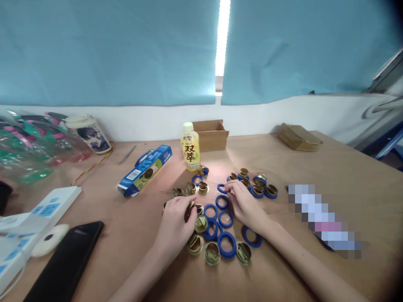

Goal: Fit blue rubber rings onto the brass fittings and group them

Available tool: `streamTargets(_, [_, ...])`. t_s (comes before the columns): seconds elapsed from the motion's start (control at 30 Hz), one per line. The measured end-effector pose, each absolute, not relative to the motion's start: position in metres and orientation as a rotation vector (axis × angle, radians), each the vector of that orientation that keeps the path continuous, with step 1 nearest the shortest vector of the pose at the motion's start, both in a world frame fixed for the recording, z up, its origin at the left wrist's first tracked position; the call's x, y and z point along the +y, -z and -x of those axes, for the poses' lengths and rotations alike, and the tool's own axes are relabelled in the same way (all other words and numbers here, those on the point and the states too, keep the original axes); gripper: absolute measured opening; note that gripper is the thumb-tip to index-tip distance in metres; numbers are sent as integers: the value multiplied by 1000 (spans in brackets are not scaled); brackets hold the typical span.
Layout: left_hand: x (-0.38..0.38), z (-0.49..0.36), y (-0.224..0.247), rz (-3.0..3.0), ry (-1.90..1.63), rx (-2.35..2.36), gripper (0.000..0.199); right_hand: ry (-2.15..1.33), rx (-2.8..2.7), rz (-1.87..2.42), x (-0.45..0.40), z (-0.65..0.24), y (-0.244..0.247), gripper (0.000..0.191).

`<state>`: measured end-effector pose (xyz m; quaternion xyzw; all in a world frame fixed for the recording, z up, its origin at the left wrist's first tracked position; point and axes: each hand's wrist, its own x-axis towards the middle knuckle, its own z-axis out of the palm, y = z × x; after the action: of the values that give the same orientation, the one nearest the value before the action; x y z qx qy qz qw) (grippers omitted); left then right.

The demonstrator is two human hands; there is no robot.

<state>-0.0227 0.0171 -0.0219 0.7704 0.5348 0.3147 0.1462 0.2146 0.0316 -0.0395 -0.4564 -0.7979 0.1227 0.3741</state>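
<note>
My left hand (176,218) is curled over the left cluster of round brass-coloured fittings, thumb and fingers around one of them, which is partly hidden. My right hand (244,202) has its fingertips pinched on the edge of a small blue ring (221,188). Between and below my hands lie several more blue rings, among them a larger ring (226,245). Brass fittings with a flap across the top, such as the near fitting (212,253), sit around the rings. Beyond my right hand stands a group of brass fittings seated in blue rings, including one fitting (271,191).
A yellow drink bottle (190,147) stands behind the parts, before an open cardboard box (210,135). A blue carton (145,171), black phone (64,264), power strip (40,218) and spray bottles (34,147) are left. A brown paper package (299,136) lies back right.
</note>
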Motion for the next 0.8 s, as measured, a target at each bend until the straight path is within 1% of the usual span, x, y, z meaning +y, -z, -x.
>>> streamTargets(0.07, [19,24,24,-2196,-888,1574,27,-389,-1977,1136,30,-212,37,20])
streamTargets(0.17, [22,24,25,-2190,-884,1554,21,-435,-1904,1124,28,-210,32,18])
streamTargets(0.33, [24,24,28,-2175,-973,1538,13,-499,-1839,1118,24,-207,24,12])
streamTargets(0.47, [21,22,27,-2170,-1056,1504,14,-717,-1714,1145,21,-205,23,12])
streamTargets(0.6, [13,18,22,-2077,-1321,1289,12,-1001,-1440,1112,23,-205,26,19])
streamTargets(0.8, [6,11,13,-1390,-1174,1104,12,-1256,-1093,963,23,-201,20,35])
